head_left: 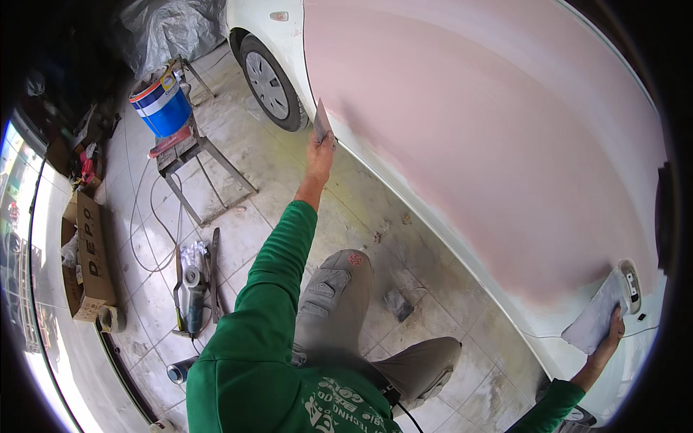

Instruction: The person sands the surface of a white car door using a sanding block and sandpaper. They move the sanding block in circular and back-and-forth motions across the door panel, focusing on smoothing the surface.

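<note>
Left hand pinches a thin grey plate by the car door's front lower edge, while the right hand grips a pale sheet near the door's rear, just beside its handle recess. Handling them well, I'd judge, calls for light fingers, flat faces and even pressure over the door's curve. The plate shows nearly edge-on, long axis roughly following the door's front edge, tip away from the person; the sheet slants toward the recess.
</note>
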The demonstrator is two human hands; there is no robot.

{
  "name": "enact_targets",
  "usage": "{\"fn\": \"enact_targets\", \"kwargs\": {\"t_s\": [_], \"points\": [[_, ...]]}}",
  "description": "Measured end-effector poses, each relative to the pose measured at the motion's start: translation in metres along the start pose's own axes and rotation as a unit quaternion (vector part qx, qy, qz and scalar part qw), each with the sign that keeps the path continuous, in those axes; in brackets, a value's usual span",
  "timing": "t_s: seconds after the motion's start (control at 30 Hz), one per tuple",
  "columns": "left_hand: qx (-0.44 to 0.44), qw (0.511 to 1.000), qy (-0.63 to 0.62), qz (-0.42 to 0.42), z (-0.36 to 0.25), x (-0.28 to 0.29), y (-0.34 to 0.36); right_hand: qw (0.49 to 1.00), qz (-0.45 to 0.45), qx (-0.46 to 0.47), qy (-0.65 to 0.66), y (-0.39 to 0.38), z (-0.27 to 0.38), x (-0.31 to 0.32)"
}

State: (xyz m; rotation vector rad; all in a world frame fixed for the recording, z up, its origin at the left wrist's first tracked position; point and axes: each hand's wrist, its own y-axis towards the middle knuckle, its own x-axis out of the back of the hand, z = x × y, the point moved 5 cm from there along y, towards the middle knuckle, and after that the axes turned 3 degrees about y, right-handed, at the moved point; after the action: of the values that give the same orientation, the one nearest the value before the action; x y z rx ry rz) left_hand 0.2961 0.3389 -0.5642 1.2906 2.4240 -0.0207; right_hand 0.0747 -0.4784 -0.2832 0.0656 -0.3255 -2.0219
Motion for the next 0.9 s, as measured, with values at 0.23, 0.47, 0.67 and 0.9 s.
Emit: {"fn": "enact_targets", "kwargs": {"t_s": [0.23, 0.47, 0.67, 0.9], "points": [[0.039, 0.999, -0.030, -0.023, -0.017, 0.027, 0.120, 0.999, -0.050, -0.009, -0.011, -0.009, 0.010, 0.026], [-0.032, 0.997, 0.053, -0.047, -0.040, 0.017, 0.171, 0.998, -0.059, -0.019, 0.017, -0.006, 0.012, 0.029], [-0.161, 0.973, 0.163, -0.026, -0.065, -0.064, 0.085, 0.997, -0.074, 0.003, -0.014, -0.014, 0.015, 0.037], [-0.245, 0.959, 0.141, -0.014, -0.072, -0.168, -0.074, 0.994, -0.020, -0.007, 0.104, -0.014, 0.020, -0.007]]}}
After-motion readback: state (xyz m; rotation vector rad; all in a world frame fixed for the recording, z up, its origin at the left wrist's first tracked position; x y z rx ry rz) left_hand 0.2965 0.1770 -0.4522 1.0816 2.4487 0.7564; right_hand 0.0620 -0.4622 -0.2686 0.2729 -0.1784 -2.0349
